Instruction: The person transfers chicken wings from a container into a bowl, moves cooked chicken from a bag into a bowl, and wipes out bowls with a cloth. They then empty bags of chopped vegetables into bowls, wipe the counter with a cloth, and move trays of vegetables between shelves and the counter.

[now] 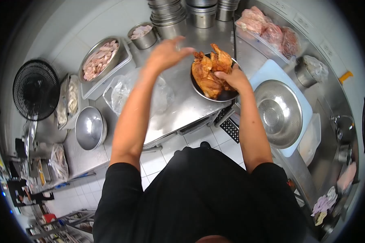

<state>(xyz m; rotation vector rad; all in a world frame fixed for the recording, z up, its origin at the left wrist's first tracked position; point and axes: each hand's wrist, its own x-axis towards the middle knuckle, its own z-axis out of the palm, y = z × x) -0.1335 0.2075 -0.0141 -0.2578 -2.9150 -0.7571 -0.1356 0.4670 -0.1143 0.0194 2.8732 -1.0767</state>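
A browned roast chicken (207, 75) lies in a round, dark-lined metal pan (195, 88) on the steel counter, its legs pointing to the back. My right hand (236, 79) grips the chicken's right side. Its thumb rests over the meat, while the other fingers are mostly hidden. To the left of the pan, my left hand (168, 53) is raised above the counter, fingers spread and holding nothing. Under my left forearm is a clear plastic bag (160, 95), lying crumpled on the steel.
Raw meat pieces fill an oval metal bowl (100, 59) at left. Near it sit a steel bowl (89, 127) and a black fan (36, 90). Stacked metal pots (168, 24) line the back. Bagged raw meat (267, 32) and a perforated colander (278, 113) are at right.
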